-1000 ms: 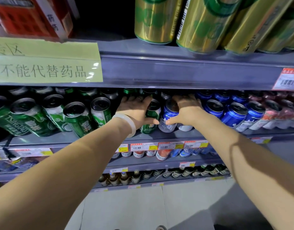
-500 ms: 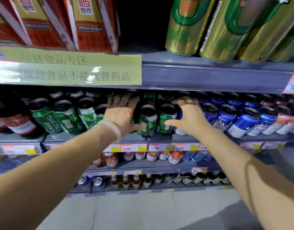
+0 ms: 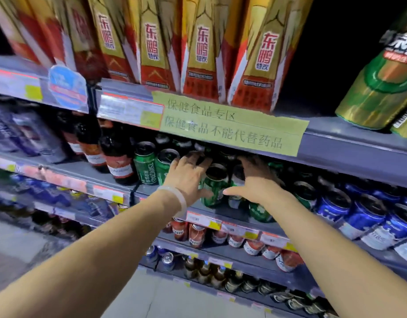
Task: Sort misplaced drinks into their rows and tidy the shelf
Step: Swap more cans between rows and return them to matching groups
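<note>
**Both hands among the green cans**

Deep under the shelf lip, both hands reach into the beer row. The left hand (image 3: 188, 175) lies spread over the green cans, fingers (image 3: 199, 160) pushed back into the shadow and thumb low against the side of one green can (image 3: 213, 188) at the front of the row; the palm touches the cans, but whether it truly grips one cannot be told. A pale bracelet (image 3: 175, 198) circles that wrist. The right hand (image 3: 255, 180) sits just beside it, on the other side of the same can, with the thumb pointing left toward the can's lower side and the fingers curved over the cans behind. Its grasp is likewise unclear, since the fingertips are lost in the dark.

Left of the hands stand two more green cans (image 3: 145, 166) marked Tsingtao, and beyond them dark bottles (image 3: 116, 154) with red and white labels. Right of the hands the green cans continue a short way, then give over to blue cans (image 3: 367, 214) leaning forward along the same shelf (image 3: 87, 173).

A yellow-green paper sign (image 3: 230, 125) with Chinese writing is taped to the edge of the shelf above, directly over the hands. On that upper shelf stand tall red and gold cartons (image 3: 198, 51), and to the far right large gold and green cans (image 3: 381, 74). Lower shelves carry red and white cans (image 3: 196, 235) and further small bottles, blurred.
</note>
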### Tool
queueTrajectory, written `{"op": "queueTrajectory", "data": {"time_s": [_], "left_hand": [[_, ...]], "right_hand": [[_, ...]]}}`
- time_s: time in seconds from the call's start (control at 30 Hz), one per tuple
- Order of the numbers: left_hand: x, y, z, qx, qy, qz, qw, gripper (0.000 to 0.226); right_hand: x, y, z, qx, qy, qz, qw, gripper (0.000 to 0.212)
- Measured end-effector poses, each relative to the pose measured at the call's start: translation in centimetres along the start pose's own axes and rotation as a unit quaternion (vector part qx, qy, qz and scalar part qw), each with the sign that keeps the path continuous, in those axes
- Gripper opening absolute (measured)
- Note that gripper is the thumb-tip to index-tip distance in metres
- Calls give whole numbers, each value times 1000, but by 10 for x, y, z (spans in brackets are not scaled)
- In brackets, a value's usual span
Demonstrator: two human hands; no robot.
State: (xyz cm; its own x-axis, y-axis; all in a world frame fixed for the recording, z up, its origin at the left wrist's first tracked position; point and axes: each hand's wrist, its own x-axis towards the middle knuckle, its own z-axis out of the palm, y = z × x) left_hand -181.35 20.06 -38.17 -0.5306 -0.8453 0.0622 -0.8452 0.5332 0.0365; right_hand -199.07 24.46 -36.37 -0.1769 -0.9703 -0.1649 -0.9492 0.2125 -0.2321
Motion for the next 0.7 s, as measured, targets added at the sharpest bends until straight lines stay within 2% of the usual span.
{"op": "queueTrajectory", "data": {"time_s": [0.07, 0.13, 0.2, 0.3, 0.5, 0.7], "left_hand": [[6, 4, -1, 19, -38, 10, 999, 82], [11, 5, 1, 35, -62, 22, 997, 76], [13, 4, 3, 33, -50, 23, 998, 73], [14, 4, 5, 35, -23, 19, 999, 70], [18, 12, 12, 49, 8, 0, 999, 66], [19, 12, 8, 38, 11, -16, 999, 69]], "right_hand": [[8, 0, 1, 13, -23, 23, 999, 103], [12, -2, 2, -36, -4, 0, 999, 96], [12, -5, -2, -84, 20, -29, 996, 83], [9, 0, -11, -58, 6, -49, 997, 70], [1, 16, -7, -1, -24, -95, 995, 72], [-1, 16, -7, 26, -20, -94, 995, 88]]}}
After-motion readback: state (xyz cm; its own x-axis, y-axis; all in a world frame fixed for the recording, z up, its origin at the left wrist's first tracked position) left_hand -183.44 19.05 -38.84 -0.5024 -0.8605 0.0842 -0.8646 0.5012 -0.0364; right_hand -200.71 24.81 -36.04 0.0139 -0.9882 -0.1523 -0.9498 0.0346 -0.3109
